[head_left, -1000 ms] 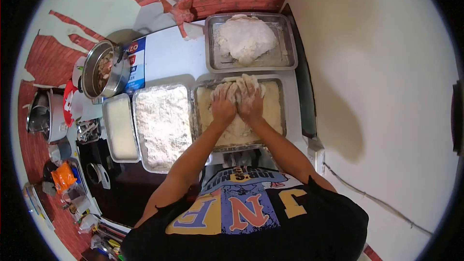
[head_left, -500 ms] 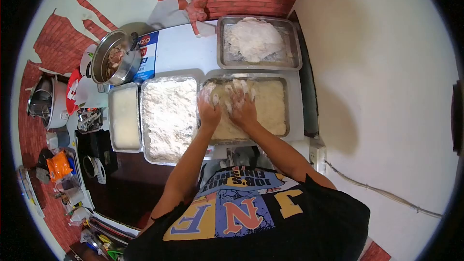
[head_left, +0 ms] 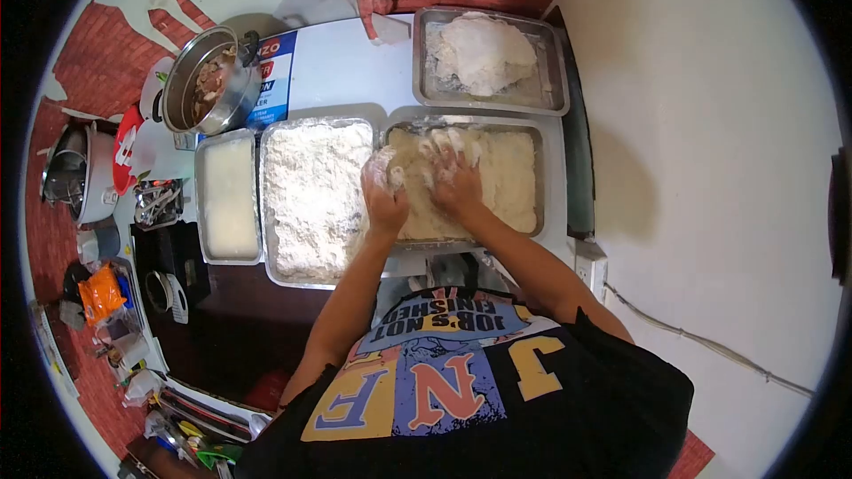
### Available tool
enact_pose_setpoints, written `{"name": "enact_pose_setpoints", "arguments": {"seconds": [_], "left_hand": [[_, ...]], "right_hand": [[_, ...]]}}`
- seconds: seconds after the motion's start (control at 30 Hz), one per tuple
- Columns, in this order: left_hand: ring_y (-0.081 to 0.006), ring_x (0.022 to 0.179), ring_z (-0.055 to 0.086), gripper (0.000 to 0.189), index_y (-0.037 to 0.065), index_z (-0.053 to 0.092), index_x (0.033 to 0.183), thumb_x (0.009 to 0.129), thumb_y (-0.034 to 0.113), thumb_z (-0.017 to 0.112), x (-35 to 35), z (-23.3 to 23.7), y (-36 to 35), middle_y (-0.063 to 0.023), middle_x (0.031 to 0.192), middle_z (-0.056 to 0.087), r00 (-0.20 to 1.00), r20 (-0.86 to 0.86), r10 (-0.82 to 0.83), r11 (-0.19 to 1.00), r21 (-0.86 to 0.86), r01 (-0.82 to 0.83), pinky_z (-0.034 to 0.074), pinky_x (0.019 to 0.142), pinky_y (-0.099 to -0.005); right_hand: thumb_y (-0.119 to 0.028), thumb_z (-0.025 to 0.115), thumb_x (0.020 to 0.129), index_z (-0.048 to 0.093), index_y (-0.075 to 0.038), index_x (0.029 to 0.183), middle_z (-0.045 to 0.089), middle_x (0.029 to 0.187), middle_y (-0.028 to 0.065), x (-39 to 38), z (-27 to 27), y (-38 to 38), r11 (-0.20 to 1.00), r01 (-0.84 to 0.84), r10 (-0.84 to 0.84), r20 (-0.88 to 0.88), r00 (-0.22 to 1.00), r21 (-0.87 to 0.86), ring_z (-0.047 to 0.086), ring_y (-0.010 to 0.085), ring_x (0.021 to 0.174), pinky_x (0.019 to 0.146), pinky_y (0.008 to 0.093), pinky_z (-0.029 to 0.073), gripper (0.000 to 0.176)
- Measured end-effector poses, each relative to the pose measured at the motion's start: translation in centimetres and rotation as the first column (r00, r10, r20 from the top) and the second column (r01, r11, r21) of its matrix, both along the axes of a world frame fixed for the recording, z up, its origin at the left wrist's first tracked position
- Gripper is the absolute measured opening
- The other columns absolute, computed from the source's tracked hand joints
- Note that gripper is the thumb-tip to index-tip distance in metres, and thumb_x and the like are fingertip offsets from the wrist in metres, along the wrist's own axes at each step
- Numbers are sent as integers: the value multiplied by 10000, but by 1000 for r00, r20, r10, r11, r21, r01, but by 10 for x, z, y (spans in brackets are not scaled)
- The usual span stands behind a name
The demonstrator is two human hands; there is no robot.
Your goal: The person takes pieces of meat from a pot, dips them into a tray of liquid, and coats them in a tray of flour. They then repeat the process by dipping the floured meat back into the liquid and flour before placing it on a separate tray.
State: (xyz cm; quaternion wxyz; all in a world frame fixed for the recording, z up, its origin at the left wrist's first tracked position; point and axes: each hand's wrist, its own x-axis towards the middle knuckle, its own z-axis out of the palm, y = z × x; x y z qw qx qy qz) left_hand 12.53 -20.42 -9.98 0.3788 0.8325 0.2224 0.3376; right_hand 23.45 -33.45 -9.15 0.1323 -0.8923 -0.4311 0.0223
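Note:
My left hand (head_left: pixel 385 195) and my right hand (head_left: pixel 455 182) are both in a metal tray (head_left: pixel 540 179) of pale yellowish powder (head_left: pixel 508 179). Clumps of the powder coat the fingers of both hands. The left hand lies at the tray's left side, fingers bent slightly and apart. Beside it, the right hand rests on the powder with its fingers spread. Whether anything lies under the palms is hidden. Against the left side stands another metal tray (head_left: pixel 265 239) full of lumpy white flour (head_left: pixel 315 186).
Behind, a metal tray (head_left: pixel 488 106) holds a flour-coated piece (head_left: pixel 486 51). A narrow tray (head_left: pixel 201 213) of pale liquid (head_left: pixel 231 200) stands left. A steel pot (head_left: pixel 235 106) with meat-like chunks stands at back left. The wall (head_left: pixel 692 142) rises close on the right.
The whole view has shifted, with the trays now higher and a little farther right in the picture. Both hands stay in the powder, the left slightly nearer the tray's left rim.

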Motion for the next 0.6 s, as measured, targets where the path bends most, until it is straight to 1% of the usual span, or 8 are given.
{"name": "enact_pose_setpoints", "arguments": {"seconds": [0.07,0.17,0.27,0.37,0.43,0.47,0.57,0.6], "left_hand": [[-465,1167,444,507,-53,510,1233,745,62,586,-3,7,0,-285,1240,498,1000,6,-10,1000,-6,10,331,1031,-505],[-466,1143,462,493,-55,517,1220,741,44,584,2,10,1,-284,1210,517,1000,9,13,1000,9,-13,339,1021,-503],[-470,1126,471,483,-57,524,1208,736,29,581,-3,4,2,-283,1185,532,1000,-8,9,1000,12,-8,343,1015,-503],[-473,1138,461,477,-57,524,1208,740,24,576,1,-5,11,-283,1189,529,1000,12,-20,996,87,19,338,1020,-504],[-474,1156,450,472,-58,523,1210,748,25,569,-3,-4,7,-284,1207,521,999,49,15,997,72,-19,331,1030,-505],[-475,1171,442,475,-59,520,1217,753,30,570,-7,-2,5,-285,1218,517,1000,9,-13,999,44,13,325,1038,-505],[-476,1209,422,487,-61,512,1236,767,52,575,-1,12,3,-289,1252,502,999,-43,-33,999,-19,32,308,1061,-504],[-474,1219,418,493,-61,511,1242,769,63,577,0,11,-3,-290,1263,497,998,-53,-22,999,-36,21,303,1067,-502]], "right_hand": [[-333,425,924,428,-217,1407,379,1462,173,-12,11,-1,1000,-7,7,9,1000,16,369,396,1324,1088,601,225,497],[-336,423,923,411,-219,1419,370,1467,178,-8,-16,-1,997,-40,39,23,999,58,370,399,1322,1090,605,220,510],[-333,427,917,424,-212,1413,364,1468,187,-11,-31,2,996,53,-43,-139,989,68,364,407,1321,1092,606,220,510],[-345,427,918,450,-195,1397,349,1473,199,-12,12,4,996,-36,27,-114,993,-82,355,393,1330,1094,605,222,502],[-356,431,920,438,-185,1405,338,1482,191,-10,5,7,993,-45,29,-149,988,-110,338,377,1344,1098,602,215,514],[-361,432,921,432,-180,1409,333,1487,186,-11,2,3,990,-51,30,-161,986,-129,330,369,1351,1100,600,211,520],[-338,502,906,434,-182,1406,426,1430,158,-10,-6,1,998,-65,64,62,996,20,368,366,1324,1057,607,251,528],[-322,493,911,443,-174,1397,422,1432,154,-9,-8,1,991,-51,48,23,999,127,366,362,1324,1059,591,260,510]]}}
